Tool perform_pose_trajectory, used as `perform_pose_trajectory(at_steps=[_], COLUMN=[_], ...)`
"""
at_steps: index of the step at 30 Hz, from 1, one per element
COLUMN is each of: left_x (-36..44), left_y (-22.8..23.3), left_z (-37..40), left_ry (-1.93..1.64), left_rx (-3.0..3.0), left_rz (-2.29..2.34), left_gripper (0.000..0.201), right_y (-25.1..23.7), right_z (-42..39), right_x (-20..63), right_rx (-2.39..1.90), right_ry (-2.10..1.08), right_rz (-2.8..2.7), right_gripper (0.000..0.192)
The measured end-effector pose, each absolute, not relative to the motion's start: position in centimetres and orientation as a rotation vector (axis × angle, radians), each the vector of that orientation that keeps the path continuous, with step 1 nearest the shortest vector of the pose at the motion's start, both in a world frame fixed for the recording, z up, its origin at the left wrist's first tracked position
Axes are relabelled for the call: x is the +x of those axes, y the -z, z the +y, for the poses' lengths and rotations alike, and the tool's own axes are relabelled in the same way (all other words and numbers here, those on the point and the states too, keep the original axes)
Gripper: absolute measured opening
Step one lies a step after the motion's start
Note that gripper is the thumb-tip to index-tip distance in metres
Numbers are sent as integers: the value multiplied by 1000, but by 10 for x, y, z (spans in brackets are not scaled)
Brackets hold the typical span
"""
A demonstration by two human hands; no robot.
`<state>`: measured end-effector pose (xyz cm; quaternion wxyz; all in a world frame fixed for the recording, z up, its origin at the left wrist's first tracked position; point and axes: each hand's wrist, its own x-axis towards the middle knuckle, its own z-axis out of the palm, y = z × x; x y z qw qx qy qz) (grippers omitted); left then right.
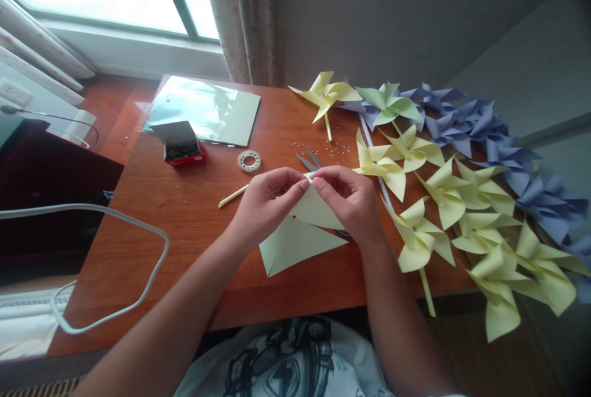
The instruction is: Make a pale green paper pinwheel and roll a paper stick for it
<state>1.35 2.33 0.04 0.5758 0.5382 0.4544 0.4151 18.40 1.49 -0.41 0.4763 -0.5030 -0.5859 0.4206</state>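
Note:
A pale yellow-green paper square point(300, 249), cut in from its corners and with a small hole near its middle, lies on the table in front of me. Both hands pinch its far part: my left hand point(272, 200) and my right hand point(346, 197) meet thumb to thumb at the paper's edge. Just beyond my fingertips show the grey blades of a pair of scissors point(310, 160); part of a handle peeks out by my right wrist. A rolled yellow paper stick point(233, 196) lies left of my left hand, partly hidden by it.
Finished yellow pinwheels point(418, 234), a green one point(388, 103) and several blue-purple ones point(480, 120) cover the right side. A tape roll point(249, 161), a red open box point(184, 154) of small dark pieces and a glossy folder point(207, 111) sit left. A white cable point(159, 231) loops at the left edge.

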Motion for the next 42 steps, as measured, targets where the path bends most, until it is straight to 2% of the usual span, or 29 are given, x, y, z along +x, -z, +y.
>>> perform_pose_trajectory(at_steps=[42], left_x=[14], left_y=[-1], left_z=[22], left_ry=[-1002], left_rx=[1336], left_rz=[1060], left_gripper=[29], right_y=[4], right_z=[15], right_x=[183], right_rx=[-1219], right_ry=[-997], right_rz=[-1457], right_gripper=[9])
